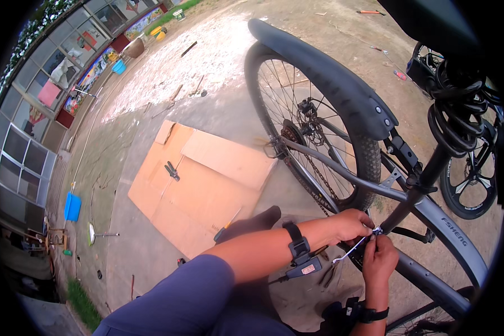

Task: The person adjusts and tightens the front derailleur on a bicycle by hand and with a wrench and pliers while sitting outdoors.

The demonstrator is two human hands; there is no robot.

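A grey bicycle frame [411, 269] stands at my right, with its rear wheel [280, 84] and black mudguard [325, 75] extending away from me. Low on the seat tube [403, 215] is a small silver metal part [377, 230]. My left hand [354, 225] reaches it from the left, thumb and fingers pinched on it. Just below, my right hand [381, 256] is closed with its fingertips against the same part. A thin pale rod [350, 250] with a bent end slants down-left from between the hands; which hand holds it, if either, I cannot tell.
Flattened cardboard [207, 179] lies on the ground at left, bearing black-handled pliers [172, 171] and a yellow-handled tool [221, 231]. More pliers [329, 275] lie below my left wrist. A black coiled cable lock [459, 120] hangs under the saddle. Another bicycle wheel [469, 182] stands at right.
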